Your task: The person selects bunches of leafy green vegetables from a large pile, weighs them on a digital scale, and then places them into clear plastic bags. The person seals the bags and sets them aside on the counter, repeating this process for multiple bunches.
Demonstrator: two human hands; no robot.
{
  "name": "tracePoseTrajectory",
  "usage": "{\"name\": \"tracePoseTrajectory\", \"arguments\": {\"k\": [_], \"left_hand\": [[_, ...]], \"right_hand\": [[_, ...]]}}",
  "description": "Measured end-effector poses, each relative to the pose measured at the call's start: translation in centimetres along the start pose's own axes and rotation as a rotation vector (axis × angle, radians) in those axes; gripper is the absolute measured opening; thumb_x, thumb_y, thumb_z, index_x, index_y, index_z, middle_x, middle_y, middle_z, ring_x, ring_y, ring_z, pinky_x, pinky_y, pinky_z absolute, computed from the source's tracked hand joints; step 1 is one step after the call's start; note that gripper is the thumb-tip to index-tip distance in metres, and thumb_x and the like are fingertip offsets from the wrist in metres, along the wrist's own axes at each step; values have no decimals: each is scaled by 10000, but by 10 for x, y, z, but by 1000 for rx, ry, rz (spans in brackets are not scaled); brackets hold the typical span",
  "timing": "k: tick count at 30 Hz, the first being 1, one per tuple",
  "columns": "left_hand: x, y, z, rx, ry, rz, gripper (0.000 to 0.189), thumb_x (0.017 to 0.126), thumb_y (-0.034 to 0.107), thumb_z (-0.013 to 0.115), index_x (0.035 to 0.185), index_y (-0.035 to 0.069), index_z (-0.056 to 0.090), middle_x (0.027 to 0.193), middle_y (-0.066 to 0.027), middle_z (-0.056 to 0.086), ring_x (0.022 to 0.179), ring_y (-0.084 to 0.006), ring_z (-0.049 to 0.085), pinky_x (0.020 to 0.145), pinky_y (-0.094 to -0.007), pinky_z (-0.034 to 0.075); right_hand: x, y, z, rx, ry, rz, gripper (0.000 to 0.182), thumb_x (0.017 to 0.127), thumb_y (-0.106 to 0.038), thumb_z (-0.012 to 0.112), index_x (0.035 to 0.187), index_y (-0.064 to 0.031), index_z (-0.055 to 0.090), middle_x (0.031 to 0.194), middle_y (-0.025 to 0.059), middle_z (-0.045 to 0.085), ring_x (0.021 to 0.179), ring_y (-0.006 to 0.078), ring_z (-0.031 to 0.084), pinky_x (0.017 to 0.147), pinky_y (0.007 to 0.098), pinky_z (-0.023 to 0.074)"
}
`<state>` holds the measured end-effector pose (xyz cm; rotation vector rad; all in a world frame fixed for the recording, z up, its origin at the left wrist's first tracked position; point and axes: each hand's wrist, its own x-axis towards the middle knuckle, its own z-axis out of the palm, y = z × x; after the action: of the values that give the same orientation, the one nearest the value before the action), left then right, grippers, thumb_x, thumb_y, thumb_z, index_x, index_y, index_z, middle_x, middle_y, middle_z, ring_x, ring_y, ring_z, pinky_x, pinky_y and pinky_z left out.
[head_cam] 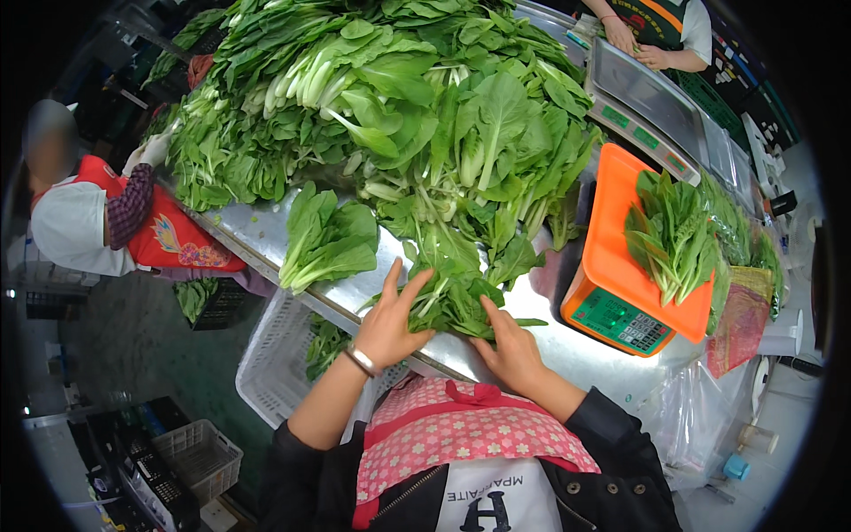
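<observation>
My left hand (392, 326), with a bracelet at the wrist, spreads its fingers at the left side of loose leafy greens (452, 299) on the metal table. My right hand (508, 346) lies at their right side, fingers apart and thumb low. Both touch the leaves; neither is closed around them. A separate bunch of greens (330, 239) lies on the bare metal left of my hands. Beyond them rises a large heap of leafy greens (399, 86). To the right, an orange digital scale (605, 233) carries another bunch of leafy greens (671, 233) on its tray.
A white plastic basket (266, 359) with greens inside stands below the table's left edge. A co-worker in a red apron (166, 229) handles greens at the left. Another person's hands (635, 50) are beside a grey scale (648, 100) at top right. Clear plastic bags (691, 412) hang at the right.
</observation>
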<state>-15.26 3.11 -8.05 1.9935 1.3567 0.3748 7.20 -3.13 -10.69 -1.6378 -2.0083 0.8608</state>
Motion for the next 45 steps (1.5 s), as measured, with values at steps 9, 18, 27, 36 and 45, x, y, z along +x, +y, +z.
{"name": "tracePoseTrajectory", "arguments": {"k": [9,18,27,36,45], "left_hand": [[1,-3,9,-627,-68,10,807,739,77,723,1428,51,304,1314,-139,468,1210,-225,466,1009,-336,383],[-62,15,23,-1256,368,-148,716,789,-54,676,1398,52,315,1269,-83,509,1143,-189,526,944,-306,457],[-149,-58,2,-1359,709,-437,625,769,-65,615,1342,60,398,1195,-73,547,1084,-196,540,908,-346,468],[-207,-128,-36,-210,717,-453,778,730,83,736,1401,52,343,1337,-186,437,1211,-306,463,985,-410,411],[-96,-58,-73,208,680,-210,647,804,217,688,1351,13,409,1433,-232,312,1310,-384,339,1064,-439,296]], "right_hand": [[22,-34,3,970,-183,351,677,884,-12,579,1438,-54,192,997,101,611,714,146,634,555,250,508],[25,-66,6,480,-331,-232,803,861,-127,611,1474,-30,101,1196,258,541,976,331,610,805,368,484],[46,-175,-62,377,-372,-921,429,853,-147,622,1251,-49,497,1100,167,593,679,322,644,546,352,507],[-8,-243,-80,1500,-764,-1177,405,871,-261,568,1233,-84,528,1285,151,509,827,313,627,628,444,474],[3,-237,-95,1470,-526,-1221,294,873,-176,505,1127,-32,545,1201,174,513,856,304,589,700,411,464]]}}
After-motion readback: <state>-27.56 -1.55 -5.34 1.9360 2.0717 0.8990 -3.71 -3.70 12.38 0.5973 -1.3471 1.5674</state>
